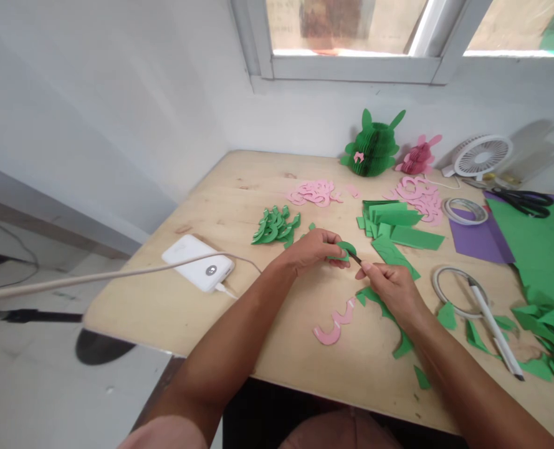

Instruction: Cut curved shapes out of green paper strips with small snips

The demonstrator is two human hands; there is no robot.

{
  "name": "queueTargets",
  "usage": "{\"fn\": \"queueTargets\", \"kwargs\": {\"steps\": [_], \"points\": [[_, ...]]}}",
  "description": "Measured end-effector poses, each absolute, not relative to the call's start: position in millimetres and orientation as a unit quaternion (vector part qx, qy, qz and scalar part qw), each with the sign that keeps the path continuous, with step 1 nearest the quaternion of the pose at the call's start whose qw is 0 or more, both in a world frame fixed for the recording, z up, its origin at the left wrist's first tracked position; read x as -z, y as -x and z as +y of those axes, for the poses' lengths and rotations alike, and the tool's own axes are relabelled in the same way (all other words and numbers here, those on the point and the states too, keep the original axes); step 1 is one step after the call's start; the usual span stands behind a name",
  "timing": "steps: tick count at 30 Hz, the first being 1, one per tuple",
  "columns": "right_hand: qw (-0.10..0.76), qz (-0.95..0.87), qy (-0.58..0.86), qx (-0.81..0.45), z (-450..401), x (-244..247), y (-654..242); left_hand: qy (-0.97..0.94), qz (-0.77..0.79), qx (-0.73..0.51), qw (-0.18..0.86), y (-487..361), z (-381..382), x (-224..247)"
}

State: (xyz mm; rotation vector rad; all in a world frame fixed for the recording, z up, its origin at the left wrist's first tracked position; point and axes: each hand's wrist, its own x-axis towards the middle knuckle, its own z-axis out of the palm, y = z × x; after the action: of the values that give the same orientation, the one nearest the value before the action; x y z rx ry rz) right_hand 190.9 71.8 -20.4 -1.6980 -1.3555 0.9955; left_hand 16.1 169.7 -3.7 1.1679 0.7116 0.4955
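My left hand (321, 249) is closed on a small curved piece of green paper (348, 247). My right hand (391, 284) pinches a thin dark tool (354, 257), whose tip touches the green paper; its handle is hidden in my fingers, so its kind is unclear. Just below my hands lies a pink paper cutout (329, 332) of joined curves with white strips on it. A green paper offcut (401, 340) curves out from under my right forearm. Left of my hands is a pile of curved green cutouts (275, 226).
Folded green strips (393, 218), pink cutouts (311, 193), tape rolls (466, 212), black scissors (523, 201) and a white pen (496, 327) lie about. Green and pink paper figures (374, 149) and a small fan (482, 156) stand behind. A cable crosses a white power bank (192, 262).
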Motion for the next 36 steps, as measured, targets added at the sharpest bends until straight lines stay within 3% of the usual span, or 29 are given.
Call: {"fn": "queueTargets", "kwargs": {"steps": [16, 24, 31, 36], "points": [[0.375, -0.531, 0.655, -0.385, 71.6, 20.4, -191.8, -0.507, 0.322, -0.225, 0.767, -15.0, 169.4, 5.0], [0.392, -0.461, 0.635, -0.48, 70.2, 14.9, -195.3, -0.5, 0.333, -0.231, 0.765, -15.5, 172.0, 8.6], [0.512, -0.382, 0.63, -0.442, 73.1, 8.7, -196.4, -0.505, 0.323, -0.235, 0.766, -16.9, 172.7, 12.2], [0.532, -0.351, 0.639, -0.43, 77.2, 16.4, -191.8, -0.541, 0.31, -0.208, 0.753, -21.4, 170.3, 13.9]]}}
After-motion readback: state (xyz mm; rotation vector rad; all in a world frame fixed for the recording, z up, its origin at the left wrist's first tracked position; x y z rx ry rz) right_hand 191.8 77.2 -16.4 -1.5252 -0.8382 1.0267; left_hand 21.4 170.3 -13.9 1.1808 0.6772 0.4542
